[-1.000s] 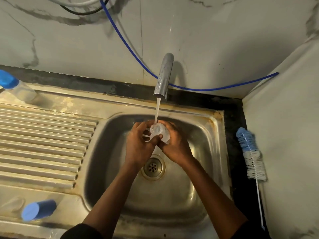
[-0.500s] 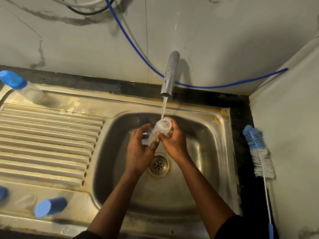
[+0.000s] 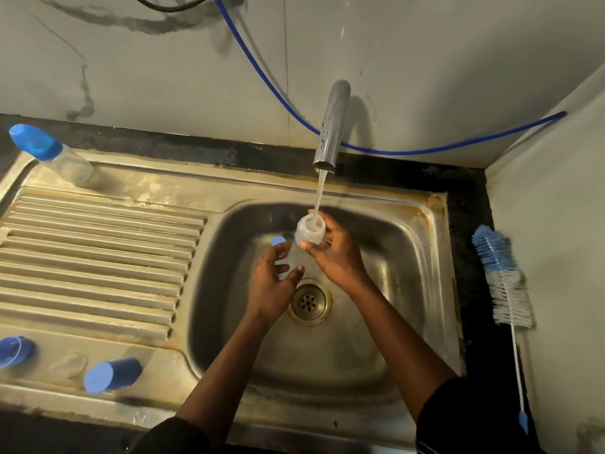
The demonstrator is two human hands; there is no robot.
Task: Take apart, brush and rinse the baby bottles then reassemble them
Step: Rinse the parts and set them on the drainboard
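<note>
The clear, uncapped bottle (image 3: 309,231) is held tilted over the sink (image 3: 435,257) basin, its mouth under the stream from the tap (image 3: 330,126). The right hand (image 3: 337,253) grips it near the neck and the left hand (image 3: 271,283) curls round its lower body. The drain (image 3: 309,303) lies just below. On the ribbed drainboard (image 3: 98,257) are a blue cap (image 3: 111,375) on its side, a clear teat (image 3: 68,365) and, far back, a capped bottle (image 3: 52,155). A bottle brush (image 3: 504,280) lies right of the sink.
</note>
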